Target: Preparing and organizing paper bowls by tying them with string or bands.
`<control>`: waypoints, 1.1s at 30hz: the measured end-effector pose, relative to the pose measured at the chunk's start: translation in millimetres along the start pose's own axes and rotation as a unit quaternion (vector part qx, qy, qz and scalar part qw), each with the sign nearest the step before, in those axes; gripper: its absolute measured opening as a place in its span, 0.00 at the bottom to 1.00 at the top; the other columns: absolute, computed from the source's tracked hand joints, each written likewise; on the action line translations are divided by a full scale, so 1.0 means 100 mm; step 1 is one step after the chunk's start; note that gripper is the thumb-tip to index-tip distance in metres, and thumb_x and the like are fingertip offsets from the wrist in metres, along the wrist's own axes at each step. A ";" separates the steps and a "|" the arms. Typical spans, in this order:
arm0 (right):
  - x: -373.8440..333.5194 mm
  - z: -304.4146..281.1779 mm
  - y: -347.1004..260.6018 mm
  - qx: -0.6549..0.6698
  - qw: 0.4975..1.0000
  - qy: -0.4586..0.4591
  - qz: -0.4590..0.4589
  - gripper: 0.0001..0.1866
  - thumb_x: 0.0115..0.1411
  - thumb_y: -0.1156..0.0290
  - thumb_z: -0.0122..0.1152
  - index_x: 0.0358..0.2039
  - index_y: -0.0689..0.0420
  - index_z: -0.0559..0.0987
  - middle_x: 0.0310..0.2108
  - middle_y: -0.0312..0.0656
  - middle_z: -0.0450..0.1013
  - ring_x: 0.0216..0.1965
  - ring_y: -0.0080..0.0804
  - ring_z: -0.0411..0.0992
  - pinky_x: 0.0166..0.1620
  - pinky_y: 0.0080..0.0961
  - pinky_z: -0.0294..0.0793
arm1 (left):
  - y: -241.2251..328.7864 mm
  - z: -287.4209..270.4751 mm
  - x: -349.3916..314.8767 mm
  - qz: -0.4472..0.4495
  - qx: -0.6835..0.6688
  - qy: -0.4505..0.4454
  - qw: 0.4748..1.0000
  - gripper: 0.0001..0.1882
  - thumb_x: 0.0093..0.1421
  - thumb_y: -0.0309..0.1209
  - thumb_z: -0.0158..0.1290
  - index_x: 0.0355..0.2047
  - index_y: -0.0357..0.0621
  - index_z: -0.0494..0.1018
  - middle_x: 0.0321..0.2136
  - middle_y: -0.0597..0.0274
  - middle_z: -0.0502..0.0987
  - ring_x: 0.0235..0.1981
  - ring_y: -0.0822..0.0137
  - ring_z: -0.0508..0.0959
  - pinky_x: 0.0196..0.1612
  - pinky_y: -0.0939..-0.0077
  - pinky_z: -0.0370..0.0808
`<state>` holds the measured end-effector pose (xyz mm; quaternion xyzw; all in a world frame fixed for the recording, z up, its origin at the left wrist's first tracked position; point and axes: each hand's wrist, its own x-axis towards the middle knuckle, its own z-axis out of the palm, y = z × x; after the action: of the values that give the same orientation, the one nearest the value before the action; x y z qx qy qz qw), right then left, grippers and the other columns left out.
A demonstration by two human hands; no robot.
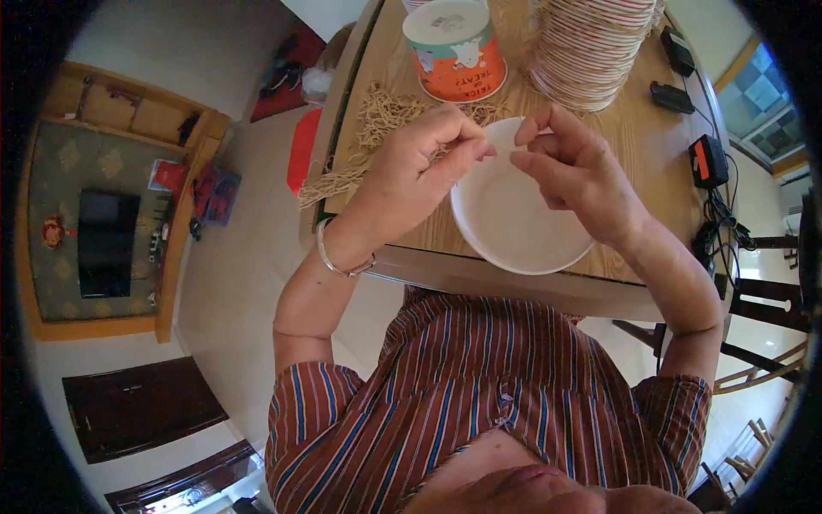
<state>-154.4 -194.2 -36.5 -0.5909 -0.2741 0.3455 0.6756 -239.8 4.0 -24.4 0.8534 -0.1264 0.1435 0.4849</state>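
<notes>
Above a white paper tub with a round rim, both my hands are raised close to each other. My left hand, with a bracelet at the wrist, is closed, thumb and forefinger pinched together. Whatever sits in that pinch is too small to make out. Curled fingers and a bent thumb close my right hand over the tub's right side; what it holds, if anything, I cannot make out. Loose tan cords lie in a tangle beyond and beside my left hand, some hanging at the table's left edge.
An orange and green printed paper tub stands upside down at the far side. Right of it leans a tall nested stack of tubs. Black adapters and a boxy orange-and-black device with cables line the wooden table's right edge.
</notes>
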 end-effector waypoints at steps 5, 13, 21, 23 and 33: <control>-0.01 -0.04 0.01 -0.044 0.999 -0.004 -0.007 0.03 0.64 0.70 0.56 0.33 0.53 0.73 0.21 0.23 0.59 0.19 0.10 0.53 0.20 0.12 0.51 | 0.01 -0.04 0.00 -0.036 -0.002 -0.010 0.999 0.03 0.58 0.24 0.56 0.32 0.37 0.77 0.28 0.64 0.75 0.32 0.74 0.75 0.38 0.79 0.72; -0.01 -0.06 0.03 -0.059 0.997 -0.041 -0.023 0.07 0.66 0.66 0.54 0.33 0.54 0.73 0.20 0.23 0.58 0.19 0.10 0.52 0.21 0.12 0.51 | 0.09 -0.09 -0.01 -0.058 -0.002 -0.014 0.998 0.04 0.54 0.20 0.59 0.31 0.38 0.79 0.30 0.65 0.79 0.35 0.74 0.77 0.40 0.80 0.73; 0.00 -0.11 0.00 -0.111 0.990 -0.075 0.038 0.13 0.68 0.61 0.49 0.31 0.54 0.74 0.20 0.26 0.62 0.21 0.12 0.57 0.22 0.14 0.56 | 0.13 -0.05 -0.02 -0.036 0.059 0.002 0.998 0.03 0.54 0.19 0.59 0.29 0.38 0.78 0.29 0.64 0.78 0.33 0.73 0.77 0.39 0.80 0.74; 0.01 -0.11 0.01 -0.120 0.986 -0.096 0.063 0.12 0.68 0.62 0.49 0.30 0.54 0.75 0.21 0.28 0.67 0.23 0.14 0.62 0.25 0.15 0.61 | 0.11 -0.02 -0.02 -0.021 0.080 0.008 0.997 0.04 0.53 0.22 0.58 0.30 0.38 0.76 0.26 0.61 0.76 0.30 0.70 0.77 0.37 0.77 0.73; 0.01 0.13 -0.01 -0.087 0.995 0.016 -0.052 0.20 0.63 0.74 0.54 0.55 0.57 0.66 0.32 0.36 0.75 0.22 0.15 0.66 0.24 0.14 0.67 | 0.15 0.06 -0.02 -0.042 0.104 0.027 0.993 0.03 0.52 0.18 0.58 0.27 0.37 0.76 0.26 0.64 0.76 0.30 0.73 0.76 0.36 0.80 0.72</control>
<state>-163.6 -185.6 -33.5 -0.6376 -0.3226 0.2755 0.6430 -246.2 -8.4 -15.8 0.8994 -0.0621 0.1583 0.4027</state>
